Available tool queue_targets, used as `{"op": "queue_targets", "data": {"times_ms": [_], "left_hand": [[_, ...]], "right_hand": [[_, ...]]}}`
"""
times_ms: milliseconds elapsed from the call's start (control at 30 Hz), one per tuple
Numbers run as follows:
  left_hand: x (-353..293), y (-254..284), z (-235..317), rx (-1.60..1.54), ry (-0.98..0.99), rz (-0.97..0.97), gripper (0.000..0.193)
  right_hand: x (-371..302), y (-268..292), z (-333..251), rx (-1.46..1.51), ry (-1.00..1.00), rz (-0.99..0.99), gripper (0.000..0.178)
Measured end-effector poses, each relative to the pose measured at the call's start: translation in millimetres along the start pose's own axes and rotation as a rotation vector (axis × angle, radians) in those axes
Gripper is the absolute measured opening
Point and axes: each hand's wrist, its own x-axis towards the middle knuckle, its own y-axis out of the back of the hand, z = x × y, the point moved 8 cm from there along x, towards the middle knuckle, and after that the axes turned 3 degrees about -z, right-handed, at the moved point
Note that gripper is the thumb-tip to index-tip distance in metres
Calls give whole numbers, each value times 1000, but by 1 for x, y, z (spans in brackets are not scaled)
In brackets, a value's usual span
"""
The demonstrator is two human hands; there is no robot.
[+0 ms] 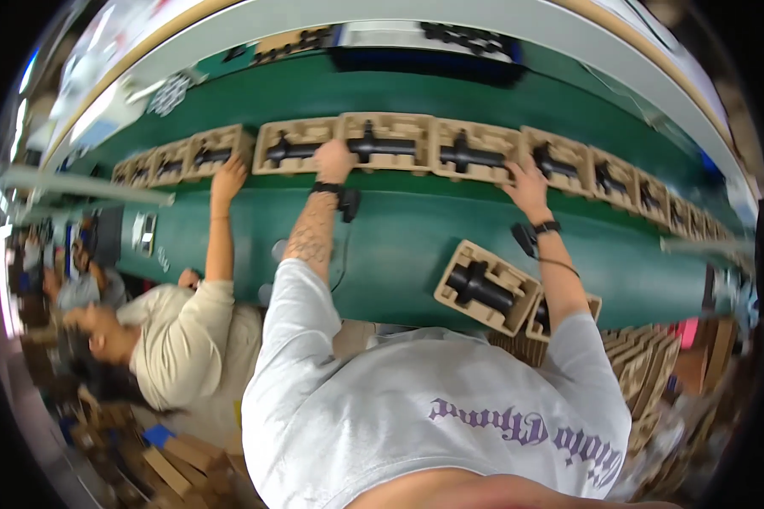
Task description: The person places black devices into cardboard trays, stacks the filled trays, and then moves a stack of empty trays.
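Observation:
A long row of brown moulded-pulp trays stands on the green work surface, each with a black tubular part in it. My left hand [334,161] is closed at the seam beside one pulp tray [424,146], at its left end; its fingertips are hidden. My right hand [528,187] grips the right end of the neighbouring pulp tray [502,140], fingers bent over its corner. Those two trays sit end to end between my hands. Black tubular parts [390,149] lie in them. Both wrists wear dark bands with a small black device.
Nearer me, a loose pulp tray [460,254] with a black part lies tilted, another tray partly under my right arm. Stacked trays [645,365] stand at right. At left, a co-worker's hand [229,178] touches the row. Beyond it sits a blue-edged bin [382,64].

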Motion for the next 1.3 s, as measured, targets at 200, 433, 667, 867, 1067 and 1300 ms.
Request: {"op": "queue_targets", "data": {"times_ms": [200,433,667,867,1067,1300], "left_hand": [[-2,-3,7,-27,35,5,18],[-4,3,-3,-34,27,36,15],[-10,-6,8,10,-52,134,15],[-6,-12,17,103,-59,165,13],[-58,25,55,-186,-284,213,30],[-273,-62,153,-549,-332,-793,43]], "right_hand": [[-17,-6,17,-36,-14,-72,26],[-8,-1,3,-42,-11,-144,26],[-19,-3,13,-36,-62,-176,27],[-19,2,16,-107,-47,-211,31],[-86,57,48,258,-231,8,51],[-285,17,128,558,-813,-517,63]]}}
